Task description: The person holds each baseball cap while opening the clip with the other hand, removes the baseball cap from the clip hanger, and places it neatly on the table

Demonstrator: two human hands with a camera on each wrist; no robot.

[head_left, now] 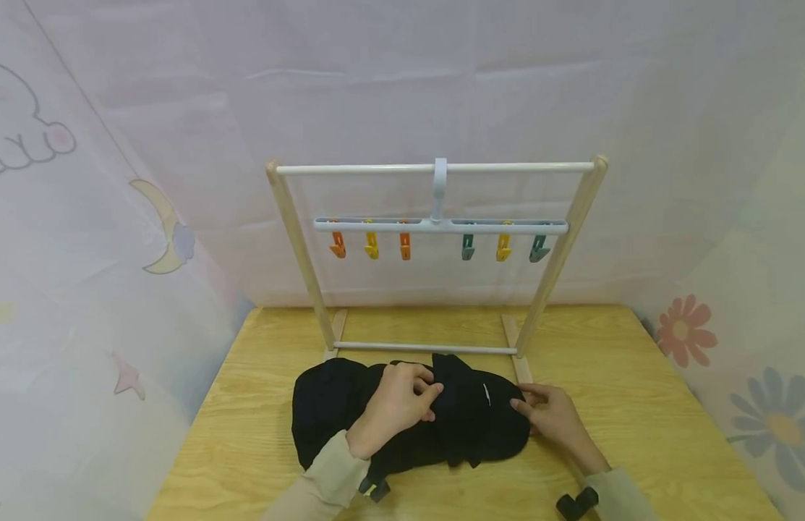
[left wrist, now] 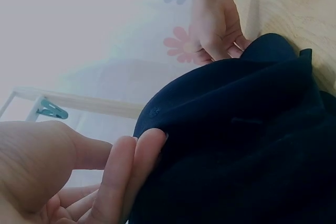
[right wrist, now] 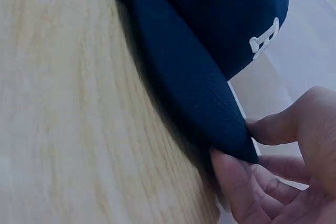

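A black baseball cap (head_left: 463, 412) with a white embroidered letter (right wrist: 264, 39) lies on the table, its brim pointing right. My right hand (head_left: 555, 416) pinches the brim's outer edge (right wrist: 199, 93) between thumb and fingers. Over the cap's crown side, my left hand (head_left: 402, 394) has its fingers loosely bent. Its fingertips (left wrist: 149, 148) touch or hover right at the dark crown (left wrist: 226, 114), and no cloth shows between thumb and fingers. More black fabric (head_left: 327, 405) lies to the left, partly under the left forearm; whether it is another cap is hard to tell.
Behind the cap stands a wooden rack (head_left: 291, 239) with white bars. From its top bar hangs a pale blue hanger (head_left: 439, 226) with several coloured clips, such as a yellow clip (head_left: 503, 246) and a green clip (head_left: 468, 246). A printed cloth backdrop surrounds the wooden table (head_left: 636, 405).
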